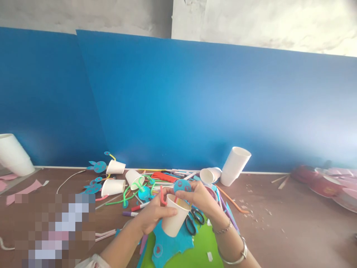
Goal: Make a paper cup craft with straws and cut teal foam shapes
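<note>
My left hand (157,212) is closed round the left side of a white paper cup (174,219), thumb across its front. A red pipe cleaner (162,195) sticks up at the cup's rim. My right hand (196,195) pinches a round blue paper piece (182,186) with pink marks, just above the cup's mouth. Something yellow shows inside the cup. Below the hands lie a cut blue sheet (173,247) and a green sheet (203,247), with black-handled scissors (194,220) beside the cup.
White cups with blue paper figures (113,187) lie at the left. Pipe cleaners, markers (140,206) and a red-handled tool (164,176) crowd the middle. A cup stack (235,165) leans back right; red bowls (325,183) lie far right. A blue panel (195,104) stands behind.
</note>
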`<state>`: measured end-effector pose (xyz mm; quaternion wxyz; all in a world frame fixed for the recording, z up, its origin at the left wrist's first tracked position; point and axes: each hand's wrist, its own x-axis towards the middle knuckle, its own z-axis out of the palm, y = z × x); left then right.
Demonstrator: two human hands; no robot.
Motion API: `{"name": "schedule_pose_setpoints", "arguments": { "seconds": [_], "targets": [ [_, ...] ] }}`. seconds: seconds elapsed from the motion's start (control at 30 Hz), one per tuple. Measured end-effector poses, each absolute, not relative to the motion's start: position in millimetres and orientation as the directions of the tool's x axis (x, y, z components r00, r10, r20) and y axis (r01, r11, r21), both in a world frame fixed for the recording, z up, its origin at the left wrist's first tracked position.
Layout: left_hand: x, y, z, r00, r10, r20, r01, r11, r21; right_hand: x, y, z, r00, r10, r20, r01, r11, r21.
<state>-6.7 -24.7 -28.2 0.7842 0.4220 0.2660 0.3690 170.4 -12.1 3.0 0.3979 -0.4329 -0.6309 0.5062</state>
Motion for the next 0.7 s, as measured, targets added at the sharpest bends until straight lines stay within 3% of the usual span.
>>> {"name": "schedule_pose_setpoints", "arguments": {
  "seconds": [0.17,0.37,0.57,0.7],
  "targets": [
    [-8,-22,-22,0.445,0.884,-0.144,-0.391,0.337,0.857,172,-6,2,-0.204,0.967,0.150,0.128,0.178,-0.976],
    [-7,-18,-24,0.359,0.917,-0.171,-0.403,0.318,0.858,171,-3,-9,-0.105,0.994,-0.024,0.158,-0.007,-0.987],
    [-4,-15,-29,0.275,0.943,-0.185,-0.475,0.301,0.827,173,-12,-6,-0.267,0.954,-0.139,-0.048,-0.157,-0.986],
    [-3,-15,-31,0.234,0.957,-0.171,-0.473,0.266,0.840,167,-12,-13,-0.318,0.936,-0.153,-0.048,-0.177,-0.983]
  ]
}}
